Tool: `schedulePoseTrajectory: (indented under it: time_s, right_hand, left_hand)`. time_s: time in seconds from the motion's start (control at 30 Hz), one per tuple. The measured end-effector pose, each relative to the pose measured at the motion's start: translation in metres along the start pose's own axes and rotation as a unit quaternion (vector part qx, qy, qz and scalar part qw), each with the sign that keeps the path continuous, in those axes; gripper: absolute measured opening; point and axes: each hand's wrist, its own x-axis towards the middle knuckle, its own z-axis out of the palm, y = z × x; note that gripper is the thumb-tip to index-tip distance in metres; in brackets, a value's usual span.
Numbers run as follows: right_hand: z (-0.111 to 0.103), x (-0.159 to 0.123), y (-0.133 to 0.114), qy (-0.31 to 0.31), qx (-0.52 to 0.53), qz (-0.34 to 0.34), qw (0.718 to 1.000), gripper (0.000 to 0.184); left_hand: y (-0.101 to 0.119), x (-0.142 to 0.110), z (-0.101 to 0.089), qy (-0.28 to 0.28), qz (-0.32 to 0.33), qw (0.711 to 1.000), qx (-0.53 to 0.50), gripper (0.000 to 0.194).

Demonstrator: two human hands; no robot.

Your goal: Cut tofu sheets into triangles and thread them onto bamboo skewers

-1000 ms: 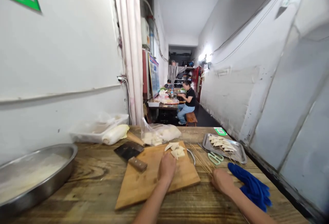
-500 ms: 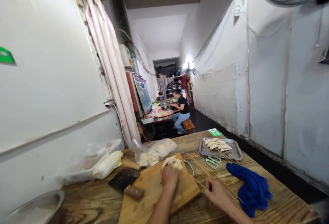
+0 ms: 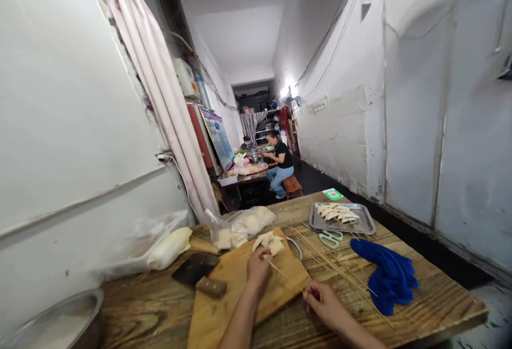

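My left hand point(image 3: 259, 273) is closed over the cutting board point(image 3: 224, 311), its fingertips pinching a pale triangular piece point(image 3: 268, 257), mostly hidden by the fingers. A thin bamboo skewer point(image 3: 286, 275) slants from those fingertips down to my right hand point(image 3: 323, 302), which grips its near end between thumb and forefinger. Just beyond my left hand lies a small heap of similar pale pieces point(image 3: 276, 245) on the board's far end. Loose bamboo skewers point(image 3: 332, 264) lie on the table right of the board.
A cleaver point(image 3: 196, 269) rests at the board's left, near a pale leafy vegetable point(image 3: 170, 248). Behind is a plastic bag point(image 3: 244, 226) of pale pieces. Green-handled scissors point(image 3: 330, 239), a metal tray point(image 3: 366, 220) with skewered pieces and a blue cloth point(image 3: 392, 279) lie right. A metal bowl point(image 3: 94, 306) stands left.
My right hand has moved left toward the board, and a skewer now shows between both hands. My left hand has drawn slightly back from the heap. The camera view has shifted a little.
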Motion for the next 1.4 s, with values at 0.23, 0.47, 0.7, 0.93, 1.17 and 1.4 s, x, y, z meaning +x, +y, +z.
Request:
schedulePoseTrajectory:
  time_s: [0.23, 0.47, 0.7, 0.93, 1.17, 1.4]
  right_hand:
    - [0.0, -0.021, -0.016, -0.029, -0.03, -0.032, 0.999, 0.023]
    - [0.006, -0.003, -0.012, -0.032, -0.088, -0.039, 0.995, 0.038]
    - [0.006, -0.002, -0.018, -0.013, -0.13, -0.077, 0.988, 0.037]
    - [0.004, -0.009, -0.019, 0.012, -0.152, -0.127, 0.98, 0.034]
    - [0.007, -0.014, -0.015, 0.051, -0.179, -0.19, 0.964, 0.031]
    - [0.015, -0.014, -0.014, 0.086, -0.25, -0.198, 0.944, 0.026]
  left_hand:
    - [0.013, -0.023, -0.034, 0.041, -0.221, 0.914, -0.339, 0.012]
    - [0.024, -0.04, -0.056, 0.004, -0.145, 0.926, -0.348, 0.014]
    - [0.025, -0.043, -0.062, -0.001, -0.025, 0.995, -0.102, 0.023]
    - [0.035, -0.041, -0.062, -0.071, -0.077, 0.994, -0.04, 0.025]
    - [0.012, -0.039, -0.054, -0.019, -0.149, 0.961, -0.231, 0.01]
    - [0.006, -0.039, -0.058, -0.044, -0.122, 0.952, -0.277, 0.013]
